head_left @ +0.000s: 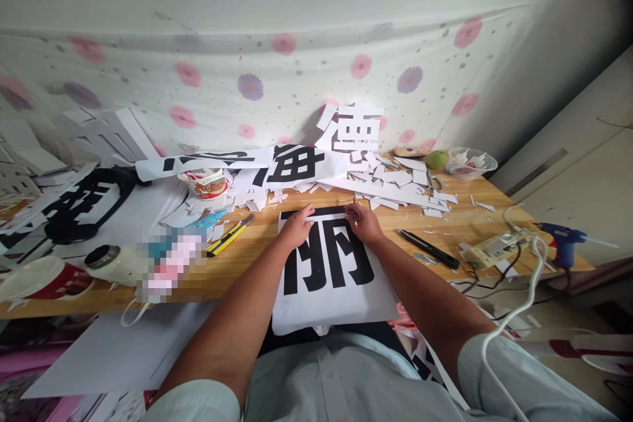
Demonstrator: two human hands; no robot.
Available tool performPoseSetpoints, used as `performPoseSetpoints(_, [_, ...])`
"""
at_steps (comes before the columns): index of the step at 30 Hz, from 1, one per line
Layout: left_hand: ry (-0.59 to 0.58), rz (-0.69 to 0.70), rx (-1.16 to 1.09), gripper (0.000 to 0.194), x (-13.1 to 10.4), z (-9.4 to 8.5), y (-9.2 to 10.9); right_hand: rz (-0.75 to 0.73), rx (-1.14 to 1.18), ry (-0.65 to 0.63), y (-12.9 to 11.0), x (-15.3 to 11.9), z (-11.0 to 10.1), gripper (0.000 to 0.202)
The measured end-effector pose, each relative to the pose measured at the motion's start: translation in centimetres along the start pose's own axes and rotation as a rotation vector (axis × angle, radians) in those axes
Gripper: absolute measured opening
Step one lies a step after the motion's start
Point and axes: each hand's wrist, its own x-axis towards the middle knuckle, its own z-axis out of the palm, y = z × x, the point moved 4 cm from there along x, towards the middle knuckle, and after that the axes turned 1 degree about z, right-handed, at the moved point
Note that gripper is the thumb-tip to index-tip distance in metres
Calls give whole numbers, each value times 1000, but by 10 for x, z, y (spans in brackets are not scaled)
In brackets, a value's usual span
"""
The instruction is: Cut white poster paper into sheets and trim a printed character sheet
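Note:
A white paper sheet [324, 310] printed with a large black character lies in front of me, its near end drooping over the table edge. My left hand [297, 227] is closed at the sheet's upper left, thumb and fingers on its far edge. At the upper right my right hand [364, 223] is closed around a thin pen-like stick [355, 223] with a reddish end; its exact kind is too small to tell. To the left lies a yellow utility knife [230, 235], and to the right a black utility knife [428, 249].
White cut scraps [395, 188] and a raised white character [353, 128] are at the back. A paper food bowl [205, 183] stands left. A power strip [497, 247], white cable [514, 323] and blue glue gun [564, 242] lie right. A plastic tub [472, 163] sits behind.

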Motion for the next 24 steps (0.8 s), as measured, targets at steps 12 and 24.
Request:
performPoseSetpoints(12, [0, 26, 43, 71, -1, 0, 4, 14, -8, -2, -1, 0, -1, 29])
performPoseSetpoints(24, [-1, 28, 47, 70, -2, -1, 5, 8, -1, -1, 1, 0, 0, 29])
